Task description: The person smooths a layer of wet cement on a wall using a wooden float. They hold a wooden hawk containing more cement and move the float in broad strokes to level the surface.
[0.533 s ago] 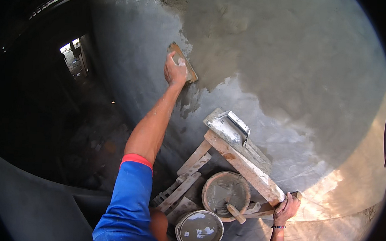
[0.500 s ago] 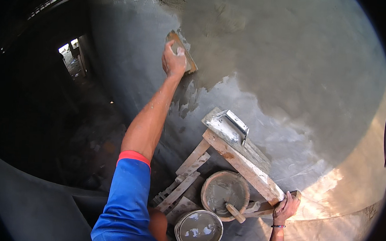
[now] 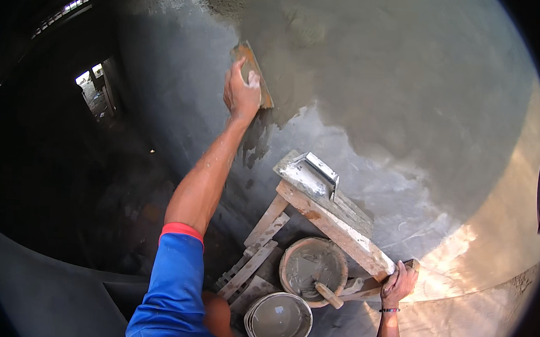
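Note:
High on the wall [image 3: 374, 82], my left hand [image 3: 242, 96] is closed around a flat, orange-brown plastering float [image 3: 266, 93]. Its face lies against the wall along the border of the wet, darker plaster. Much of the float is hidden behind my fingers. At the right end of a wooden trestle bench [image 3: 331, 225], my right hand [image 3: 399, 282] clasps the timber, with a bracelet at the wrist. Resting on the bench top is a steel finishing trowel [image 3: 303, 175] with its handle up, and neither hand touches it.
Below the bench stands a bucket [image 3: 283, 267] of grey mortar, with a wooden-handled tool [image 3: 328, 294] leaning in it. A second bucket [image 3: 247, 323] of greyish liquid stands closer to my knees. Wooden slats [image 3: 248, 269] lie left of them. A dark room with a bright doorway [image 3: 94, 93] opens at the left.
The view has shifted slightly, and the bench and buckets appear a little further left. My left hand and float sit slightly lower against the plaster border. The right hand keeps its hold.

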`<state>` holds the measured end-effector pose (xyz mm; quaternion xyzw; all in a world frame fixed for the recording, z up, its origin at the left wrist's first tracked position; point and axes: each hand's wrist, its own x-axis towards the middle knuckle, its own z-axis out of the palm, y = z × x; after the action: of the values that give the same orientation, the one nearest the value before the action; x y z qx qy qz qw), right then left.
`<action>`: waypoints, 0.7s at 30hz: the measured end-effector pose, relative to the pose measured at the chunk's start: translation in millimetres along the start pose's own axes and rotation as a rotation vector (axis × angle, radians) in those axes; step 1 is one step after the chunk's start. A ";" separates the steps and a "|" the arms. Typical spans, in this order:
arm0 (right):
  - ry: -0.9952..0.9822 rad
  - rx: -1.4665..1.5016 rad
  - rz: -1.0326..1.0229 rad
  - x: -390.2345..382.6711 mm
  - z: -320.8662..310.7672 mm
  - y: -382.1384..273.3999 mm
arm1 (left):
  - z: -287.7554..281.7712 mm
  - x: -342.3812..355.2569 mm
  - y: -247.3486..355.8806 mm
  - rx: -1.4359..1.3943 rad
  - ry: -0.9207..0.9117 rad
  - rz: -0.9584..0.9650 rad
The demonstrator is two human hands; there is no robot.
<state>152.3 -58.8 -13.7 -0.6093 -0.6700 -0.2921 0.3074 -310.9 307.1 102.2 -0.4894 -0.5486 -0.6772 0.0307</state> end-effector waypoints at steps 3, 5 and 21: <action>0.010 0.012 0.001 -1.4 0.8 -0.8 | 1.0 52.7 88.8 -0.132 0.057 0.293; -0.004 -0.004 0.016 -2.9 -0.2 0.9 | 18.6 25.3 121.7 -0.121 -0.009 0.305; 0.030 -0.005 -0.001 -1.8 -3.2 0.5 | 17.0 -32.0 126.3 -0.101 -0.121 0.536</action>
<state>153.1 -62.4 -13.0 -0.6052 -0.6650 -0.3031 0.3157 -210.5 254.4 168.6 -0.6576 -0.3658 -0.6410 0.1515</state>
